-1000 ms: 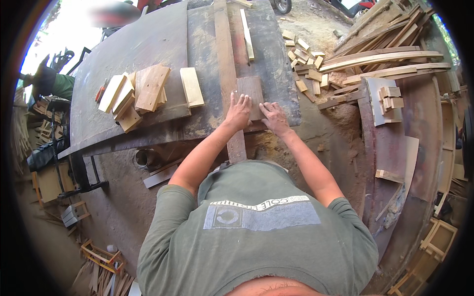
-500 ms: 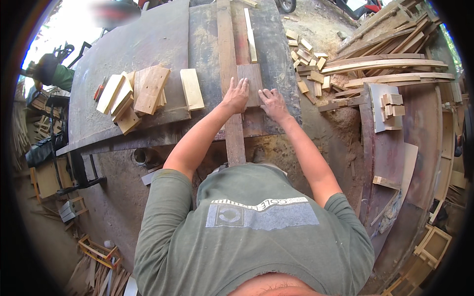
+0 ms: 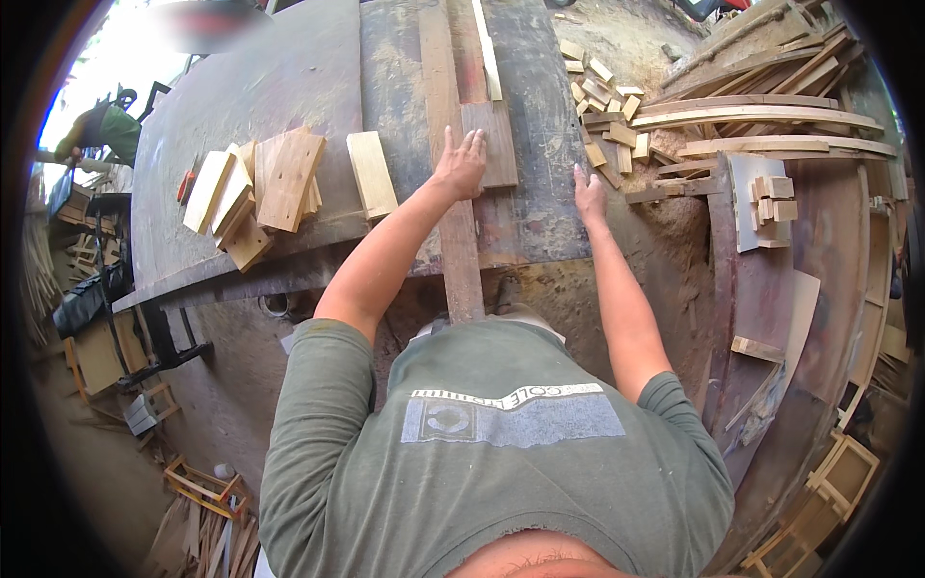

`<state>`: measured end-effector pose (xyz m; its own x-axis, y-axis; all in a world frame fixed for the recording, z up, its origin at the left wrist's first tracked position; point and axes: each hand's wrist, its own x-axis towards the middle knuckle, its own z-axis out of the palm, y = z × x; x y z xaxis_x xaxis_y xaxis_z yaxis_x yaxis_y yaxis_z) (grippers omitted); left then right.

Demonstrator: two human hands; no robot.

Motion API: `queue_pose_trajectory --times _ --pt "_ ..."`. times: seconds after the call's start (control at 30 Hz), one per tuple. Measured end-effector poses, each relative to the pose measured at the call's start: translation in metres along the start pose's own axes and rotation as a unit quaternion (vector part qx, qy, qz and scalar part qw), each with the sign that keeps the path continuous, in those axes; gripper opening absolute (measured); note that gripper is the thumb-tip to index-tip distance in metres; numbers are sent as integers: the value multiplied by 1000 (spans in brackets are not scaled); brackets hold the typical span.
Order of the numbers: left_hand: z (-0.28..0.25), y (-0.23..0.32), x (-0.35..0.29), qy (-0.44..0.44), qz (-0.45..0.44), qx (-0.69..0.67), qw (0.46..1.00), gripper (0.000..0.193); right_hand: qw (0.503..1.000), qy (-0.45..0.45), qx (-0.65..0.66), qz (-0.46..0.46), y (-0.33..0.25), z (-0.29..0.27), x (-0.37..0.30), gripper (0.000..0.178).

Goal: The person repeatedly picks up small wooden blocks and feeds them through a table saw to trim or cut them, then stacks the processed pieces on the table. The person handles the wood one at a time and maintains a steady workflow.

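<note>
Head-camera footage is taken from above a dark, worn workbench (image 3: pixel 289 87), over which both bare arms are stretched. The left hand (image 3: pixel 461 164) is laid flat with the fingers spread, pressed down across a long narrow plank (image 3: pixel 453 222) and the near edge of a short wooden board (image 3: pixel 491 135). Nothing is pinched by it; the palm is simply rested on the wood. The long plank is seen running from the far end of the bench toward the person, its near end overhanging the bench edge above the green shirt (image 3: pixel 482 453). The short board is placed just beside the plank, on its right, touching it. The right hand (image 3: pixel 588 193) is held open at the right edge of the bench, fingers extended and close together, apart from the board; whether the bench is touched by it cannot be told. A single pale block (image 3: pixel 371 173) is set left of the plank, and a loose pile of wooden pieces (image 3: pixel 255 193) is heaped farther left. Small offcuts (image 3: pixel 602 91) are scattered on the dirt ground to the right, near curved wooden strips (image 3: pixel 761 111).
</note>
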<state>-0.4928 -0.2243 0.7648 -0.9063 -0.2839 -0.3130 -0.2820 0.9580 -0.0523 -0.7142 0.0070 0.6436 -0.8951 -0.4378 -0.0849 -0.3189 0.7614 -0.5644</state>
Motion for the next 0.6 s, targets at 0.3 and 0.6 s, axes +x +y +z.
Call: queue_pose_trajectory --times 0.3,0.6 --pt "-5 -21 26 1 -2 -24 1000 100 999 -25 15 43 -2 -2 -5 86" --pt "-13 -42 49 2 -6 -36 999 103 999 -25 5 34 -16 -14 -15 77"
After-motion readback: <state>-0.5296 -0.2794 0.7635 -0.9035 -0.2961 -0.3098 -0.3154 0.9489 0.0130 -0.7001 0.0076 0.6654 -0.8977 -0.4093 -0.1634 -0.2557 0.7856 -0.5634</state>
